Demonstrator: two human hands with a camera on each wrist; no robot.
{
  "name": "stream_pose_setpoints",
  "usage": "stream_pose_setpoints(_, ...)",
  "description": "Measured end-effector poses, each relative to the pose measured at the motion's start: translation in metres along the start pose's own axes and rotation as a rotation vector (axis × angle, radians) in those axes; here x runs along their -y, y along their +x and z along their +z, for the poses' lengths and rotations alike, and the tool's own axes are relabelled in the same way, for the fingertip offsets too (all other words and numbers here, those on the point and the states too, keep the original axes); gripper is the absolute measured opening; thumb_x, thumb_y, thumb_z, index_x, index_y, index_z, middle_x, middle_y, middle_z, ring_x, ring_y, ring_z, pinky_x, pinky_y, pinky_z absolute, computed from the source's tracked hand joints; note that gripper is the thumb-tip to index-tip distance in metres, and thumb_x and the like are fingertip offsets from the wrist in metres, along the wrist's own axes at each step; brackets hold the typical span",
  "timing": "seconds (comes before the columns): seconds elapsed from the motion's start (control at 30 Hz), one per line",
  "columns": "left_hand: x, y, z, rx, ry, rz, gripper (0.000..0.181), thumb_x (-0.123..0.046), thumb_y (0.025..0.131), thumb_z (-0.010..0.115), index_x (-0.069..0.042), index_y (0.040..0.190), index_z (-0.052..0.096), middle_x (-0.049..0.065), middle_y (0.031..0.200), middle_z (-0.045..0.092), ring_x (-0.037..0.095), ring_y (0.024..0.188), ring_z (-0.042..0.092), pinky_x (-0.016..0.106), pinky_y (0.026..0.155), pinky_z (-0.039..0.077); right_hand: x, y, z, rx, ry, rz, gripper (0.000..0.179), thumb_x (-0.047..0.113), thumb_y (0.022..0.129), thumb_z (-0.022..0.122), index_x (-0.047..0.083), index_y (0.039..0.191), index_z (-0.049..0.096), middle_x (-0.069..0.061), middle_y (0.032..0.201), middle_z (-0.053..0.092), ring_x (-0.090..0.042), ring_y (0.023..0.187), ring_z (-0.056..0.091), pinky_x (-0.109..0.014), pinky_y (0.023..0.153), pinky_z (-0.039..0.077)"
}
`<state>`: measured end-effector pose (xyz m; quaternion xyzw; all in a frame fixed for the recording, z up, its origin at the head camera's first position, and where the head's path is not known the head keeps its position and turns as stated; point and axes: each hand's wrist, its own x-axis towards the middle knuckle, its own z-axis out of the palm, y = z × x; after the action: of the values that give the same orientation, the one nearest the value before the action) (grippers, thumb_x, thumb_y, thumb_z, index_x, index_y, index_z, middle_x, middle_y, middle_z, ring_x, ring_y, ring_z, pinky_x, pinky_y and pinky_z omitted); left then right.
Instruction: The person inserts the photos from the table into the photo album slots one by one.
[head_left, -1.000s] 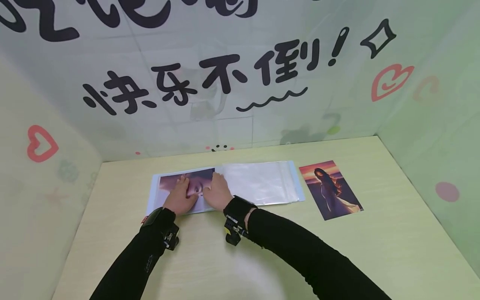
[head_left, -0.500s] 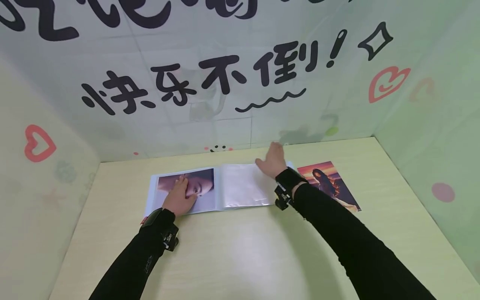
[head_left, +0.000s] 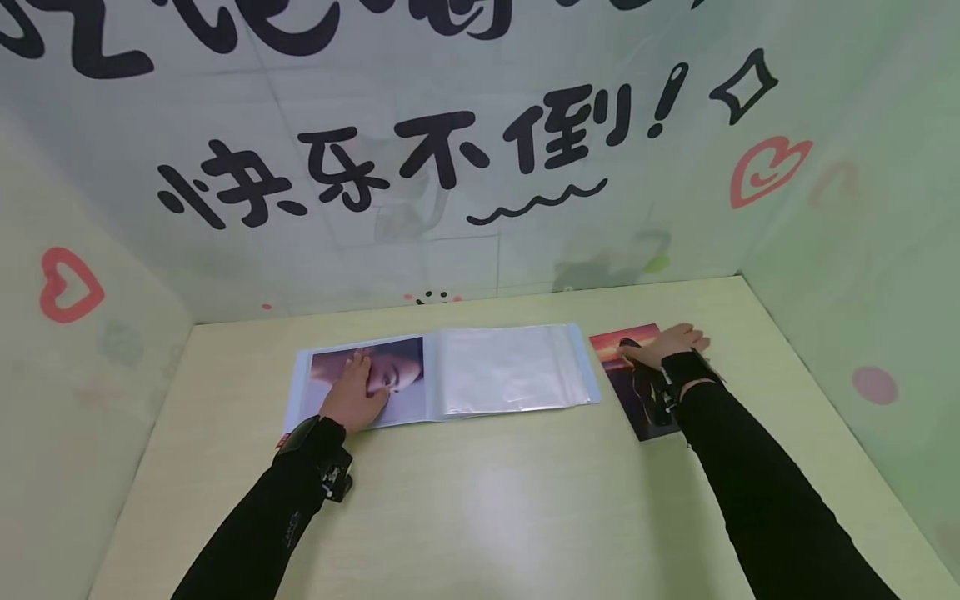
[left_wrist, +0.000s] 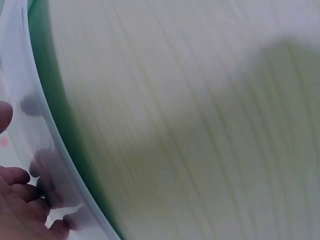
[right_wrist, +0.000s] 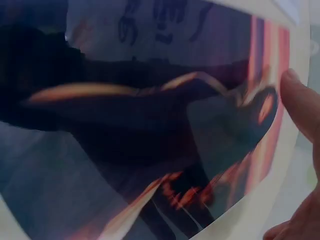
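Note:
An open photo album (head_left: 431, 392) with pale blue edges lies on the table. Its left page shows a close-up face photo (head_left: 406, 364); on the right is a clear plastic sleeve (head_left: 510, 371). My left hand (head_left: 354, 397) rests on the left page, over part of the face photo; the left wrist view catches its fingers (left_wrist: 25, 200) against the shiny sleeve. To the right of the album lies a loose sunset photo (head_left: 626, 392) of a long-haired figure. My right hand (head_left: 666, 345) is over its upper right part, thumb (right_wrist: 300, 102) extended at the photo's sunset end.
The pale wood table (head_left: 480, 500) runs back to a printed backdrop wall (head_left: 337, 250) with large black characters. Side walls stand left and right, the right wall (head_left: 847, 333) close beyond my right hand.
My right hand has left the album's left page, swept right across the clear sleeve and come over the loose photo. The left hand stays on the page.

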<state>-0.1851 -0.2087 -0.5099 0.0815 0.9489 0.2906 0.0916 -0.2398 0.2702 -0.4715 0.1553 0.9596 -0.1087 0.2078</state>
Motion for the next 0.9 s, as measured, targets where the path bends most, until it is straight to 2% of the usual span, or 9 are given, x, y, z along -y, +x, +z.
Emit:
stream_pose_setpoints(0.1,-0.002,-0.001,-0.002,0.004,-0.006,-0.003,0.069,-0.022,0.087,0.049,0.019,0.135,0.021,0.035,0.143,0.011,0.046,0.132,0.009,0.052,0.107,0.012,-0.017,0.0,0.004,0.04,-0.029,0.043,0.119,0.068,0.074,0.052,-0.03,0.128,0.008,-0.048,0.129,0.014,-0.056,0.121,0.015,-0.061,0.099,0.017)
stream_pose_setpoints(0.23,-0.003,-0.002,-0.003,0.015,-0.003,-0.009,0.069,-0.022,0.088,0.048,0.019,0.135,0.019,0.034,0.143,0.01,0.045,0.132,0.008,0.053,0.107,0.012,-0.031,0.001,0.007,0.084,0.07,0.136,0.128,0.076,0.061,0.058,-0.027,0.127,0.018,-0.044,0.117,0.025,-0.051,0.109,0.026,-0.06,0.086,0.034)
stream_pose_setpoints(0.33,-0.003,-0.003,-0.003,0.013,-0.006,-0.005,0.069,-0.021,0.088,0.048,0.019,0.136,0.019,0.034,0.143,0.01,0.045,0.132,0.007,0.053,0.107,0.012,-0.035,0.003,0.008,0.086,0.111,0.172,0.133,0.079,0.055,0.06,-0.025,0.127,0.021,-0.043,0.112,0.025,-0.05,0.104,0.028,-0.062,0.077,0.039)
stream_pose_setpoints(0.5,-0.003,-0.002,-0.003,0.009,-0.001,-0.006,0.069,-0.021,0.088,0.048,0.019,0.136,0.019,0.034,0.143,0.01,0.045,0.132,0.008,0.053,0.107,0.012,-0.035,0.003,0.008,0.071,0.107,0.17,0.125,0.072,0.059,0.063,-0.025,0.125,0.021,-0.041,0.109,0.027,-0.049,0.102,0.028,-0.061,0.078,0.04)
stream_pose_setpoints(0.73,-0.003,-0.002,-0.002,-0.005,0.007,0.006,0.068,-0.021,0.088,0.047,0.019,0.135,0.02,0.034,0.143,0.012,0.046,0.132,0.009,0.052,0.107,0.012,-0.033,-0.005,0.003,0.024,-0.008,0.084,0.099,0.059,0.069,0.066,-0.025,0.111,0.033,-0.036,0.102,0.037,-0.046,0.096,0.037,-0.052,0.079,0.038)
stream_pose_setpoints(0.9,-0.004,-0.002,-0.002,-0.006,0.009,-0.003,0.067,-0.02,0.088,0.047,0.018,0.136,0.02,0.034,0.143,0.012,0.046,0.132,0.009,0.053,0.107,0.013,-0.034,-0.009,0.002,0.027,0.009,0.063,0.089,0.055,0.072,0.066,-0.022,0.108,0.04,-0.033,0.099,0.04,-0.044,0.091,0.04,-0.05,0.076,0.04)
